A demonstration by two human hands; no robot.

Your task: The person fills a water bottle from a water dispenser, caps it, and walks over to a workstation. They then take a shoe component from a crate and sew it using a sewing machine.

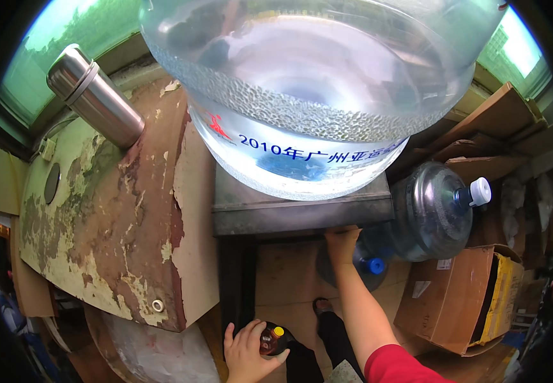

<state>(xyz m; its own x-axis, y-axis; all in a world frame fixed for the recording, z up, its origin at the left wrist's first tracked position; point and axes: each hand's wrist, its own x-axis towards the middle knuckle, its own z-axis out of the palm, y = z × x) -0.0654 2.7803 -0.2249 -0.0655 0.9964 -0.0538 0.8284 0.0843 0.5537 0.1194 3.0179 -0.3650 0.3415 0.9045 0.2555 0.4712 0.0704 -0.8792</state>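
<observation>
A large clear water jug [315,83] stands upside down on a grey metal dispenser [302,210], filling the top of the view. My right hand [341,241] reaches up and presses against the dispenser's lower front edge, fingers tucked under it. Low in the picture, my left hand [246,352] is wrapped around a small brown bottle with a yellow cap [271,338], held just below the dispenser. My red sleeve [398,367] shows at the bottom edge.
A worn table with peeling paint [110,217] carries a steel flask [94,96] on the left. Two blue-capped and white-capped water jugs [433,214] lie on the right beside cardboard boxes [462,300]. A foot in a sandal [322,307] stands on the floor.
</observation>
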